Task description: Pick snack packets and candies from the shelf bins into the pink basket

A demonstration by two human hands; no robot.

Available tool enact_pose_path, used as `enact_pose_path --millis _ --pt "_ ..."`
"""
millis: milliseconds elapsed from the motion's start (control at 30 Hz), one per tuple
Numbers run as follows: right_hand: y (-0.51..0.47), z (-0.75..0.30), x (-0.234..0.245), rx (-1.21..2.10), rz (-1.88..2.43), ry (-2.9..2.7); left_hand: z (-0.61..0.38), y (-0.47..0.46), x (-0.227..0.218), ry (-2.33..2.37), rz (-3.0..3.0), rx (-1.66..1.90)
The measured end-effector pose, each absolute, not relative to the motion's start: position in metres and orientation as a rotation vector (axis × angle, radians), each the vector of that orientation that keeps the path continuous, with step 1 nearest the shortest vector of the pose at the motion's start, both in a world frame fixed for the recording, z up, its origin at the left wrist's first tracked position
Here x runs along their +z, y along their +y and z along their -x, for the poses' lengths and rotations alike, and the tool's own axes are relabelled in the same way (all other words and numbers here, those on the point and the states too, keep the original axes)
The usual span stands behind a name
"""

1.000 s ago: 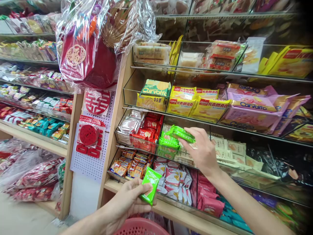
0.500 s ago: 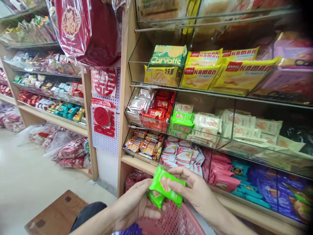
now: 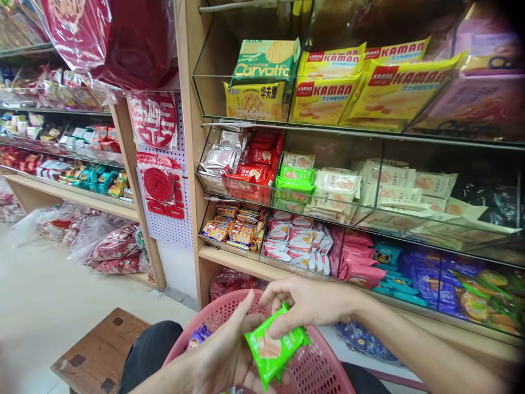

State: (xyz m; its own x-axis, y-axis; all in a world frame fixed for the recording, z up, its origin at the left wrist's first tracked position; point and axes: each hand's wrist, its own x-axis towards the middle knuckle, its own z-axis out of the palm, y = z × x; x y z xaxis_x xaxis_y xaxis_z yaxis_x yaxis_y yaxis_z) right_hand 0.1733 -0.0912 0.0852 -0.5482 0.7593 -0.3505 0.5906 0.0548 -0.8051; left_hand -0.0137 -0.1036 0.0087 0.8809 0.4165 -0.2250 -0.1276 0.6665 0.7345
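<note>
A bright green wafer packet [image 3: 270,347] lies tilted over the fingers of my left hand [image 3: 229,345]. That hand faces palm up with its thumb raised apart, holding the packet from below. My right hand [image 3: 301,306] has its thumb on top of the packet and its fingers curled at the packet's upper edge. A green edge shows beneath the packet, but whether it is a second one I cannot tell. Under both hands stands a pink perforated plastic basket [image 3: 328,361]. Purple-wrapped sweets [image 3: 199,336] lie inside it at the left.
Ahead, a shelf bin holds more green packets [image 3: 294,183] beside cream-coloured packets [image 3: 336,186] and red packets [image 3: 252,175]. Yellow KAMAN bags [image 3: 324,96] stand above. A low wooden stool [image 3: 98,350] is at the left. Bagged goods [image 3: 117,246] lie under the left shelves.
My hands and the green packet have moved down over the basket. The second green packet, plain to see before, is now mostly hidden or gone. The view has tilted down, showing more basket.
</note>
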Motion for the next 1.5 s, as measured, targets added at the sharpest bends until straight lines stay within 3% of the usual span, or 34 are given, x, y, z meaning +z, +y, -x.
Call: enact_pose_path --millis 200,533,733,933,1300,1500 --pt "-0.081 -0.173 0.078 1.364 1.462 -2.251 0.016 -0.112 -0.006 0.450 -0.815 0.433" --pt "-0.099 -0.174 0.047 0.915 1.239 -1.794 0.018 -0.116 0.001 0.564 -0.750 0.550" --pt "-0.134 -0.165 0.005 1.368 0.901 -1.182 0.017 -0.121 0.005 0.538 -0.730 0.506" --pt "-0.166 -0.138 -0.010 1.527 0.876 -0.555 -0.007 -0.125 0.006 0.692 -0.895 0.607" --pt "-0.184 -0.154 -0.015 1.209 1.060 -0.488 -0.062 -0.132 -0.026 0.676 -1.558 0.722" --pt "-0.198 -0.177 -0.037 1.207 1.299 -0.416 -0.063 -0.146 -0.040 0.592 -1.611 0.506"
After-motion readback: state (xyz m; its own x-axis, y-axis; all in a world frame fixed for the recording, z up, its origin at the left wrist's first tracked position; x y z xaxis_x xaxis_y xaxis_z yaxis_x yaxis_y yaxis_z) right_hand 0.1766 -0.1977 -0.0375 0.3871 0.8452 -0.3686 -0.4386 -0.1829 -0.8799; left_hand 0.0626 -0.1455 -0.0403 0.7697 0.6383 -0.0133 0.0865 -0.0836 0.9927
